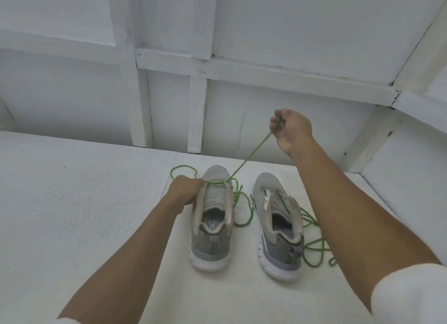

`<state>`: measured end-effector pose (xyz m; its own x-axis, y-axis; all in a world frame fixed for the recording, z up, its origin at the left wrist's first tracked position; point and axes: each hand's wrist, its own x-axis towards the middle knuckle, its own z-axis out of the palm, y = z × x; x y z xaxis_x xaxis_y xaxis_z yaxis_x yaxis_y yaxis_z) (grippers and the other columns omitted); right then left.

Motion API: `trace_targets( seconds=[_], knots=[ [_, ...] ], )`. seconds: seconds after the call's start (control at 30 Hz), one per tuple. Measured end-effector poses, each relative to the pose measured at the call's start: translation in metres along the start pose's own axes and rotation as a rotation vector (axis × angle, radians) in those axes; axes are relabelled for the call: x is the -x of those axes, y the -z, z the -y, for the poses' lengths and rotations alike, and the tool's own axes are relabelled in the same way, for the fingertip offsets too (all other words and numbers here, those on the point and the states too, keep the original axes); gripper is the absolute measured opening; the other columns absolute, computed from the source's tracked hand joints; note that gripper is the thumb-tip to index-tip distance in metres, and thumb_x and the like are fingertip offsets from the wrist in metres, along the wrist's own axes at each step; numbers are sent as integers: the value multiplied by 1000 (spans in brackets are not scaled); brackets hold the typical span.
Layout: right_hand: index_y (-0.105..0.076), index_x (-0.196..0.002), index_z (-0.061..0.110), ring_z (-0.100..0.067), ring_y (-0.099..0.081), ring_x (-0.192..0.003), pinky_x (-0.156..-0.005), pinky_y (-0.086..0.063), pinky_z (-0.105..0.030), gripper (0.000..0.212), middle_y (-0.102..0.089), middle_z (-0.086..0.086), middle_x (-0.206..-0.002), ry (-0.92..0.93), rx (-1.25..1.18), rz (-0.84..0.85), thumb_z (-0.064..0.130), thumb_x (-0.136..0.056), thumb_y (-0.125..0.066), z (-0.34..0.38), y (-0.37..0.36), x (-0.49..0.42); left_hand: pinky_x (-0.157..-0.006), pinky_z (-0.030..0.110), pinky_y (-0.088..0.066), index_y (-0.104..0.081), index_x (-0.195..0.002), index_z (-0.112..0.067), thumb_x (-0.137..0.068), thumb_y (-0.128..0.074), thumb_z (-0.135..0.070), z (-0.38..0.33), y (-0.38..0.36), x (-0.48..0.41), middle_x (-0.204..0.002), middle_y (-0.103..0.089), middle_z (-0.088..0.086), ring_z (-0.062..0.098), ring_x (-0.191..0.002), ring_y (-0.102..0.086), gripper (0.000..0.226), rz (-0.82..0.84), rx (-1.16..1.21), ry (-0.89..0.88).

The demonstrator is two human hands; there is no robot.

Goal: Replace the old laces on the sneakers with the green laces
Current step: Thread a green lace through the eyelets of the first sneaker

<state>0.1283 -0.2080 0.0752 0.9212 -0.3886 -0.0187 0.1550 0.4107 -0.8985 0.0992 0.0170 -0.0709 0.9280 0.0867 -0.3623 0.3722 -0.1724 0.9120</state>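
White sleeve cuffs sit closest to us, one at the lower right (411,297) and a sliver of another at the lower left (65,321), with bare forearms reaching forward from them. Both arms stretch over a white table (84,202) where two grey sneakers stand side by side, heels towards us and toes pointing away.

We see the left hand (186,190) with its fingers curled on the left eyelet edge of the left sneaker (212,227), near the front of the lace opening. The green lace (254,152) crosses the front eyelets right at those fingers. Whether they also pinch the lace we cannot tell.

Above and beyond the shoes, the right hand (291,130) is raised with its fingertips pinching the lace. From there the lace runs taut down to the front of the left sneaker. One slack loop lies on the table just beyond the left hand, and more slack curls down in the gap between the two shoes.

Close beside it, the right sneaker (278,229) stands apart from both hands, its tongue rumpled and a white tag showing on it. Further green coils (314,246) lie on the table against its right side. The right forearm passes over them and hides part, so we cannot tell whether they belong to the same lace.

Behind the table rises a white panelled wall (266,33) with battens crossing it.
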Motion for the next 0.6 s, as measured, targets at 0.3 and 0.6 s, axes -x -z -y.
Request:
trace_targets(
  seconds=[0.3,0.6],
  knots=[
    [-68,-106,18,-24,-56,-103,-77,-44,-32,19,-53,-1,-105,305,1760,583,17,-91,-57,-115,20,46,-59,27,-44,-60,-78,-3,-89,-58,-7,9,3,2,-72,-56,10,18,-64,-52,11,73,268,53],
    [-49,-84,13,-8,-28,-37,-37,-17,-16,15,-54,1,-63,-39,-88,-60,6,-93,-41,-10,-1,9,-55,27,-38,-59,-73,-6,-84,-62,-10,12,-1,-2,-67,-52,8,18,-59,-48,13,11,233,37]
  ],
)
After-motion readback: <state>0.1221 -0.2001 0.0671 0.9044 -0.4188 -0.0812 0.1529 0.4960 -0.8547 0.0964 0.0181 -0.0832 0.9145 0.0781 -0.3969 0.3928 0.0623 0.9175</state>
